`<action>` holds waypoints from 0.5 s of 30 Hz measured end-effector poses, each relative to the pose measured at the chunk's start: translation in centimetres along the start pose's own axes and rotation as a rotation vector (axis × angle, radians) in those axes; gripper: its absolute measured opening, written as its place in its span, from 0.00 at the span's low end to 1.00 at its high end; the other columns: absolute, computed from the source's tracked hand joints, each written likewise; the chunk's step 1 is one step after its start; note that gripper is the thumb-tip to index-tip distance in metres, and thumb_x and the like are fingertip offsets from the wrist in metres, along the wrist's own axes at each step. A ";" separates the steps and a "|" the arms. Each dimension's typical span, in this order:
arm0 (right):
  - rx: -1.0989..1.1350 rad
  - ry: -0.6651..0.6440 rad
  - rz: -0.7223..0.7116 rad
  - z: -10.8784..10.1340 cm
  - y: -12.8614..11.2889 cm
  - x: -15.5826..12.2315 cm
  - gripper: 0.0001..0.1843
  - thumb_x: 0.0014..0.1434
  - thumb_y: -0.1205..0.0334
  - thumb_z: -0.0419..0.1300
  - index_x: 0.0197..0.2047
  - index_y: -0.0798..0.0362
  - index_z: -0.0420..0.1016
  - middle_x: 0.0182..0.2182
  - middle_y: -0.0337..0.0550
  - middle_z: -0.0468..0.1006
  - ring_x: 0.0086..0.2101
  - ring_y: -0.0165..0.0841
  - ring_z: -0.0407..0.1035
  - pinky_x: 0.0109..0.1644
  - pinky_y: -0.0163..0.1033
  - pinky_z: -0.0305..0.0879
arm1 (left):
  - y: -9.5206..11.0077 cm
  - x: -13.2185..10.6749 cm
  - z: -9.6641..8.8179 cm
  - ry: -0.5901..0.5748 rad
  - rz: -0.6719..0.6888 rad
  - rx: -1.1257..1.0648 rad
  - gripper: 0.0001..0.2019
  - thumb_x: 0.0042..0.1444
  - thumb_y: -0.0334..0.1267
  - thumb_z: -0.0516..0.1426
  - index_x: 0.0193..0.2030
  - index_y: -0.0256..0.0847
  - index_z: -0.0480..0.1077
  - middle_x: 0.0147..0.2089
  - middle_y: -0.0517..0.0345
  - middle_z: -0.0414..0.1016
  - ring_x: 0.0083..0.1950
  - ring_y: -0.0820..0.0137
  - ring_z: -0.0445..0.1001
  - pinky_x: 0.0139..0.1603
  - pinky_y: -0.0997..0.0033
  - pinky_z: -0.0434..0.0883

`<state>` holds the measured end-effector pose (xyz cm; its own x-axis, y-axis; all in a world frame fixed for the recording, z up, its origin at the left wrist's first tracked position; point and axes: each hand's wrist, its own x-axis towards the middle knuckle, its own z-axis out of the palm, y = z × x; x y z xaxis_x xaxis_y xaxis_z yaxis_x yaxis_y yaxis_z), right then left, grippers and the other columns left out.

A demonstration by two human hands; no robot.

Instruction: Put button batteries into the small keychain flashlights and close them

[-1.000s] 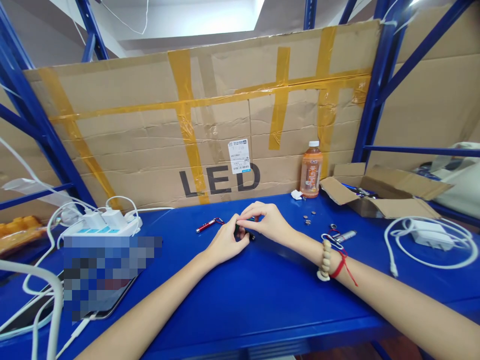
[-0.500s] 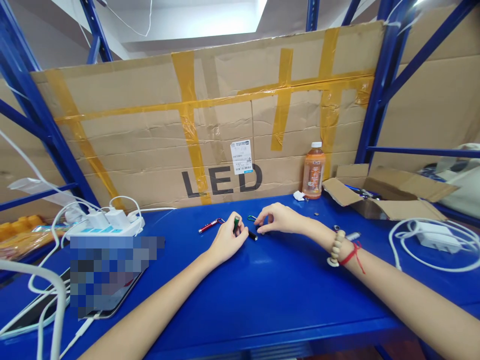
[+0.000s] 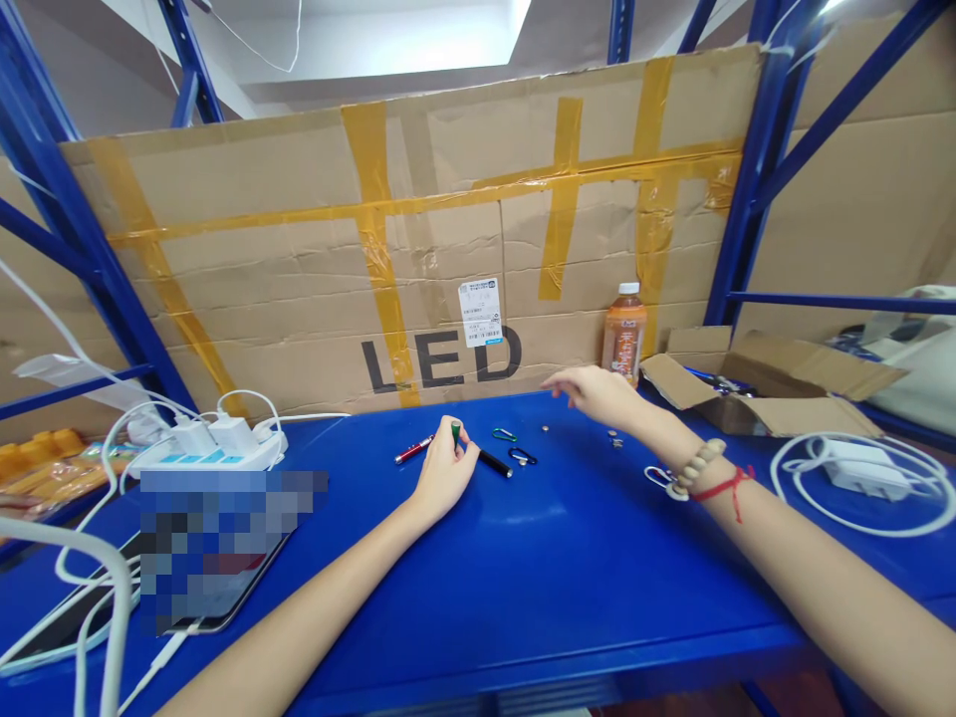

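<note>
My left hand [image 3: 442, 470] rests on the blue shelf top [image 3: 523, 558] with its fingers closed round a small green tube [image 3: 455, 432] held upright. A black pen-shaped tube [image 3: 495, 463] lies just right of it, and a red pen light [image 3: 412, 450] just left. Two small clips [image 3: 514, 445] lie beyond the black tube. My right hand [image 3: 594, 391] hovers above the shelf near the back, fingers spread and empty, beside several small button cells [image 3: 613, 438]. A bead bracelet and red string sit on that wrist.
An orange drink bottle [image 3: 623, 344] stands by the taped cardboard wall [image 3: 418, 259]. An open cardboard box [image 3: 754, 383] and a white charger with coiled cable [image 3: 858, 473] are at right. A power strip [image 3: 216, 453] with plugs, cables and a tablet lie at left.
My right hand let go of the parts by my left hand and rose to the right toward the bottle. My left hand tipped the green tube upright. The clips now lie bare.
</note>
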<state>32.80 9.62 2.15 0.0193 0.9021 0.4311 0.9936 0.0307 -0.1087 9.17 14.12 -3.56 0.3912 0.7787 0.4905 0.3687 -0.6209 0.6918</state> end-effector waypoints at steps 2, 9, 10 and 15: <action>-0.017 0.060 0.082 -0.7 0.7 0.1 0.19 0.57 0.69 0.47 0.45 0.45 0.73 0.38 0.35 0.78 0.35 0.29 0.71 0.30 0.31 0.60 | -0.1 0.0 0.0 0.000 0.002 -0.002 0.06 0.48 0.28 0.49 0.29 0.42 0.53 0.26 0.67 0.59 0.24 0.76 0.58 0.30 0.75 0.58; -0.191 -0.108 0.206 -1.2 2.0 -0.4 0.11 0.49 0.64 0.58 0.37 0.45 0.78 0.37 0.38 0.79 0.39 0.35 0.71 0.35 0.33 0.62 | 0.1 0.0 0.0 -0.018 0.005 -0.011 0.06 0.49 0.28 0.49 0.30 0.42 0.52 0.26 0.67 0.58 0.24 0.76 0.58 0.29 0.75 0.58; -0.218 -0.122 0.246 -1.3 2.0 -0.4 0.11 0.49 0.65 0.58 0.36 0.46 0.78 0.37 0.40 0.78 0.40 0.36 0.71 0.36 0.34 0.62 | 0.2 0.0 0.0 -0.021 0.004 -0.010 0.07 0.50 0.28 0.49 0.30 0.42 0.52 0.26 0.67 0.57 0.24 0.76 0.58 0.29 0.76 0.57; -0.261 -0.178 0.547 -2.7 2.0 -0.7 0.11 0.48 0.67 0.59 0.36 0.52 0.78 0.38 0.52 0.77 0.41 0.42 0.71 0.38 0.39 0.64 | 0.3 0.1 0.0 -0.032 0.011 -0.009 0.06 0.50 0.28 0.48 0.30 0.42 0.52 0.28 0.66 0.58 0.25 0.77 0.57 0.28 0.76 0.57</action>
<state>35.08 7.86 4.07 0.5355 0.8162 0.2169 0.8402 -0.5409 -0.0388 9.28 14.01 -3.34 0.4218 0.7685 0.4812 0.3570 -0.6285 0.6910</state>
